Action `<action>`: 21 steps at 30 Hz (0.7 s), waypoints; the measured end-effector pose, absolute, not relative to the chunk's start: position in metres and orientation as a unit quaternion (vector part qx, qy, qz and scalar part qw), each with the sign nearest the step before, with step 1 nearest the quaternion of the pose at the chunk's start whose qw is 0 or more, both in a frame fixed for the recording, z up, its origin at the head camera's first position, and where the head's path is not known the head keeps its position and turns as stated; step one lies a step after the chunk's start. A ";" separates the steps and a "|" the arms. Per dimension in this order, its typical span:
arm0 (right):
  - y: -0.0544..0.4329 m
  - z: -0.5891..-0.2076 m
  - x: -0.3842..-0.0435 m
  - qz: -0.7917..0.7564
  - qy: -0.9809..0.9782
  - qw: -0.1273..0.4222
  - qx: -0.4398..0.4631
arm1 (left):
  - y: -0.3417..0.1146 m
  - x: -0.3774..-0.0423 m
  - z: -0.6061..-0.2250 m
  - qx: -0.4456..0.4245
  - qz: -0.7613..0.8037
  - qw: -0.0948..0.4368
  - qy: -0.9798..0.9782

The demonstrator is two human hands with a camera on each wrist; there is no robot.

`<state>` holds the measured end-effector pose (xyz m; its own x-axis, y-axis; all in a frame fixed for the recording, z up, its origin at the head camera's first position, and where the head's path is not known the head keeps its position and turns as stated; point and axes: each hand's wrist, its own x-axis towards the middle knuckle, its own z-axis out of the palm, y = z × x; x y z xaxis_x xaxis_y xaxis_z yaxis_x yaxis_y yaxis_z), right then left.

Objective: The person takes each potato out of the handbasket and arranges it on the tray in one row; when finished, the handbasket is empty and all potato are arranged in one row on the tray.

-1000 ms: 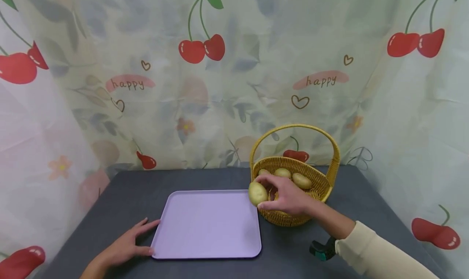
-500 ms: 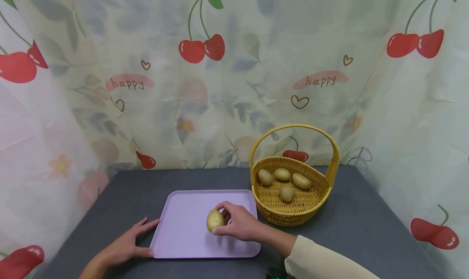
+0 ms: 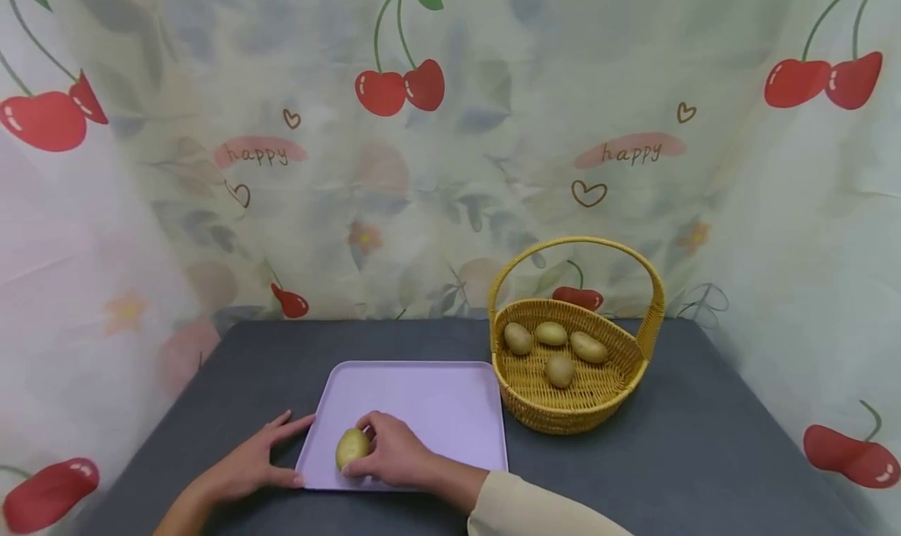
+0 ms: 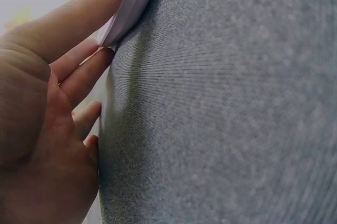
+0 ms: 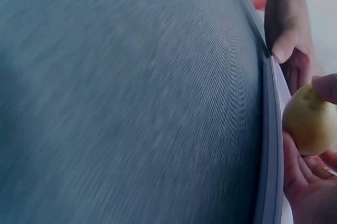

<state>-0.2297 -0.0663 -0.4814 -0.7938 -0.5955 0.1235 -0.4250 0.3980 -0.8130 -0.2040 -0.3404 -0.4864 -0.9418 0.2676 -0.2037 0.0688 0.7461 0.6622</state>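
Note:
A potato point(image 3: 353, 451) is gripped between the thumb and fingers of my right hand point(image 3: 400, 451), over the near left part of the lilac tray point(image 3: 429, 395). Whether the potato touches the tray cannot be told. In the right wrist view the same potato point(image 5: 309, 121) shows pale yellow against the fingers. My left hand point(image 3: 246, 462) rests at the tray's left edge, thumb and fingers spread and touching the rim. From the left wrist view, the left thumb point(image 4: 79, 19) lies against the tray's rim point(image 4: 131, 8).
A yellow wicker basket point(image 3: 556, 420) with a tall handle stands right of the tray and holds several potatoes, one of them a round potato point(image 3: 560, 371). Dark grey cloth point(image 3: 598, 473) covers the table. A cherry-patterned curtain point(image 3: 450, 168) hangs behind and at both sides.
My right hand has carried the potato from the basket leftward across the tray to its near left part. The left hand stays at the tray's edge. The head view has shifted slightly.

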 end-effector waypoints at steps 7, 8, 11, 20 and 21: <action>-0.090 -0.483 -0.226 -0.431 0.849 0.064 -0.299 | -0.338 -0.205 -0.486 0.102 0.344 0.137 0.923; -0.093 -0.483 -0.225 -0.428 0.851 0.059 -0.297 | -0.338 -0.205 -0.486 0.102 0.344 0.137 0.923; -0.100 -0.483 -0.225 -0.422 0.858 0.044 -0.288 | -0.338 -0.205 -0.486 0.109 0.343 0.133 0.924; -0.109 -0.483 -0.226 -0.392 0.876 0.039 -0.277 | -0.337 -0.203 -0.482 0.122 0.339 0.133 0.923; -0.109 -0.483 -0.227 -0.391 0.877 0.041 -0.277 | -0.336 -0.203 -0.482 0.122 0.339 0.134 0.923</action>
